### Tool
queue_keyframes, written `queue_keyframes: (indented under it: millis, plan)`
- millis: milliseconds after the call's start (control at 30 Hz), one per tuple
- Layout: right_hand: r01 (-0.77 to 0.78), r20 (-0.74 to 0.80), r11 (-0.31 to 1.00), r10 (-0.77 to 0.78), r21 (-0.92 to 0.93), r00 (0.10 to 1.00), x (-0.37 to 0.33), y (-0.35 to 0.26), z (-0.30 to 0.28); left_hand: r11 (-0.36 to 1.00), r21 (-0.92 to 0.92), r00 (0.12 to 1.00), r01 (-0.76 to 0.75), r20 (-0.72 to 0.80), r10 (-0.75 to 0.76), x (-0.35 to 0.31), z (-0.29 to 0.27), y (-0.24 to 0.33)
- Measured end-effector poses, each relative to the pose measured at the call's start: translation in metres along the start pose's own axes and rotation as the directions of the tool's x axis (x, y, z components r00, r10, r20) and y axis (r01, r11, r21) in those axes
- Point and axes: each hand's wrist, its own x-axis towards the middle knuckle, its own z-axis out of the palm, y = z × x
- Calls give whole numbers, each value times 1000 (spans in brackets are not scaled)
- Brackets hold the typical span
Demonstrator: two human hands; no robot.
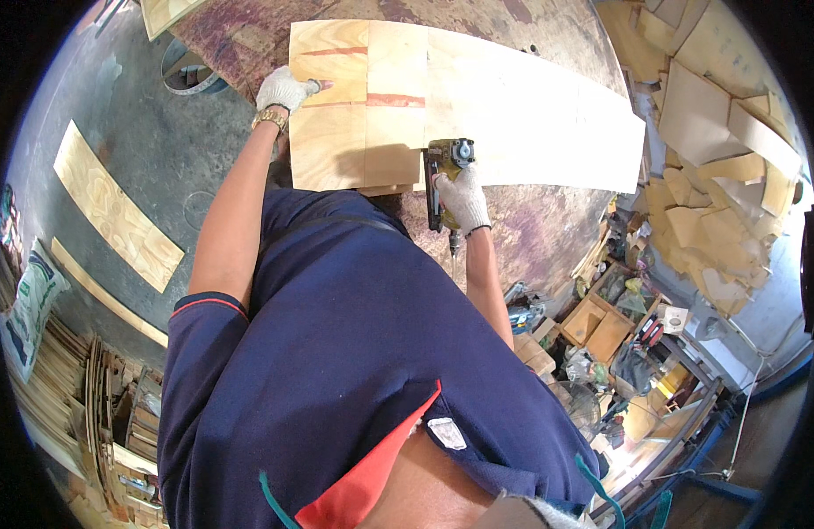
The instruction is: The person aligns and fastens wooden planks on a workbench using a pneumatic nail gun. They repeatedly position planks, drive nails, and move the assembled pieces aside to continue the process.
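On the grey floor point(222, 145) at left, a pale plywood strip point(116, 207); farther left, a white sack point(32, 313) near stacked wooden strips point(61, 370); at right, piled offcuts point(702, 212) and a wooden box point(598, 326).

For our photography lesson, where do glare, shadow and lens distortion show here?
In the head view, glare washes out the wooden panel toward its right; there too, a shadow darkens it left of the handheld tool; the head view's fisheye distortion shows as a rounded image edged in black.

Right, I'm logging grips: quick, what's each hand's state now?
Left hand: at the left edge of the wooden panel; whether it's gripping can't be told.
Right hand: closed, holding the nail gun.
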Motion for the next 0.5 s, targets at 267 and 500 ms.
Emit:
queue_keyframes:
  millis: [267,500]
  plan:
    - [-20,31,999,21,-40,999,-16,16,3,996,-65,999,-52,-6,52,-3,-3,0]
    - [-16,7,998,16,-53,1000,-34,15,0,999,45,1000,19,-22,-18,2,0,-2]
